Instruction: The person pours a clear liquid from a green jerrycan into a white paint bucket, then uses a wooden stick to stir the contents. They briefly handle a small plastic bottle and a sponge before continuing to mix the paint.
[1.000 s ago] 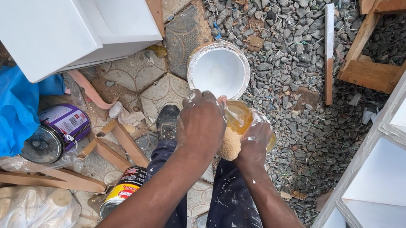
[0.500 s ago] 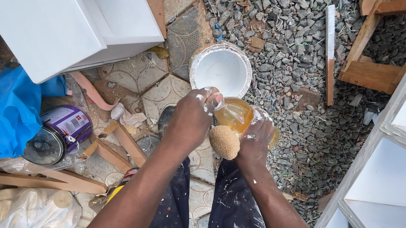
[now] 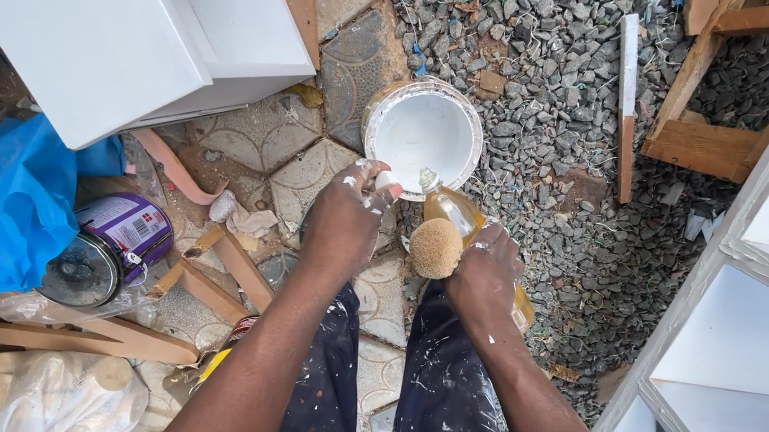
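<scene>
Bottle (image 3: pixel 461 216) of amber liquid gripped in right hand (image 3: pixel 485 272) with sponge (image 3: pixel 435 248), left hand (image 3: pixel 346 221) pinching its cap (image 3: pixel 389 182), white paint in bucket (image 3: pixel 423 131)

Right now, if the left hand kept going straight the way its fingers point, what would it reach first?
The left hand points up-frame, holding a small white cap. Straight on, it would likely meet the near rim of the white paint bucket first, though the bucket seems lower, so depth is unclear.
</scene>
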